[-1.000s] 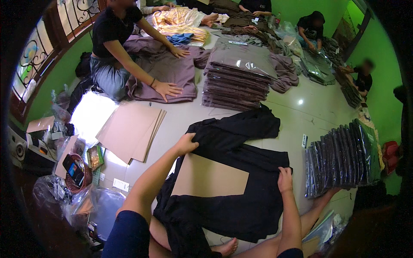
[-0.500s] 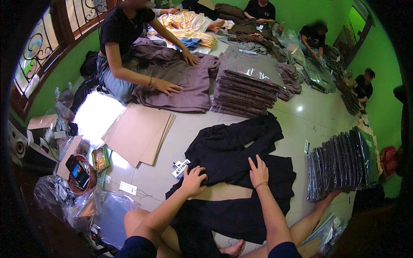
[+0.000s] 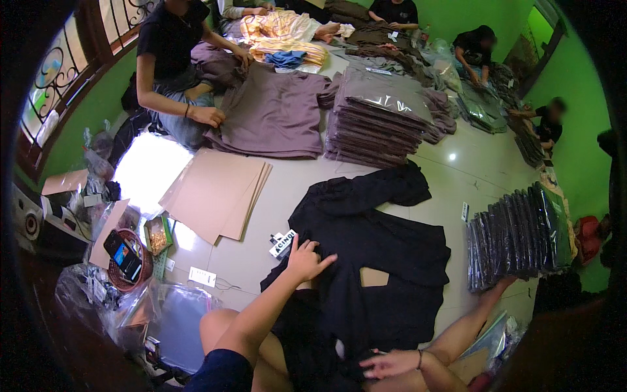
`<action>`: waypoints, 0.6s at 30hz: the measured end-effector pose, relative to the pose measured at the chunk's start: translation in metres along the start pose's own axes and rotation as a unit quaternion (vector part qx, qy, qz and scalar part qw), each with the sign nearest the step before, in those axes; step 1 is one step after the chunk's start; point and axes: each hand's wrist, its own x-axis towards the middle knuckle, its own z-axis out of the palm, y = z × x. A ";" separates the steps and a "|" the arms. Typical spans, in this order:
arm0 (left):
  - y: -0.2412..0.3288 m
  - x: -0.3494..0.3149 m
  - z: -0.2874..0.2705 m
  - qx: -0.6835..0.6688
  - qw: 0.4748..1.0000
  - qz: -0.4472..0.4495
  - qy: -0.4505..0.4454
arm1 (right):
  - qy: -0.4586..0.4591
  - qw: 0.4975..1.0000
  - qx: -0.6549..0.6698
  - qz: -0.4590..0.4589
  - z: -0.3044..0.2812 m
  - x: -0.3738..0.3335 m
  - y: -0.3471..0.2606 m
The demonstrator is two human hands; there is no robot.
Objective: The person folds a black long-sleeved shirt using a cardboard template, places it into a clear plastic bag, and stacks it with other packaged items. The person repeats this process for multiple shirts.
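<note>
A black long-sleeved garment point(image 3: 346, 225) lies spread on the floor in front of me, its lower part reaching over toward my lap. My left hand point(image 3: 308, 261) rests on its left edge, thumb and fingers apart, right beside a white tag with black print point(image 3: 282, 244). Lower down, near my knee, my right hand point(image 3: 390, 363) is over the bottom of the black cloth with its fingers stretched out and apart. A piece of tan cardboard point(image 3: 374, 277) shows through a gap in the garment.
Cardboard sheets point(image 3: 212, 193) lie ahead left. Bagged clothes stand in a stack point(image 3: 375, 121) ahead and a row point(image 3: 516, 238) at right. A basket with a phone point(image 3: 124, 258) and plastic bags point(image 3: 179, 326) are at left. A co-worker point(image 3: 173, 78) handles a mauve garment point(image 3: 277, 111).
My right hand has left the middle of the black garment and come back toward my lap. The garment's right side has shifted. The co-worker's hands have moved to the mauve garment's left side.
</note>
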 end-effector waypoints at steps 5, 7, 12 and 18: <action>0.030 -0.013 0.031 0.206 0.972 0.090 0.069 | 0.620 0.784 0.002 0.004 -0.044 0.103 0.021; 0.038 -0.016 0.038 0.171 0.982 0.079 0.019 | 0.690 0.716 -0.036 0.099 -0.065 0.133 0.022; 0.051 -0.014 0.032 0.041 0.994 -0.051 -0.090 | 0.609 0.778 0.152 0.036 -0.082 0.135 0.018; 0.058 -0.015 0.019 -0.035 0.995 -0.068 -0.069 | 0.259 0.692 0.669 -0.078 -0.014 0.055 0.041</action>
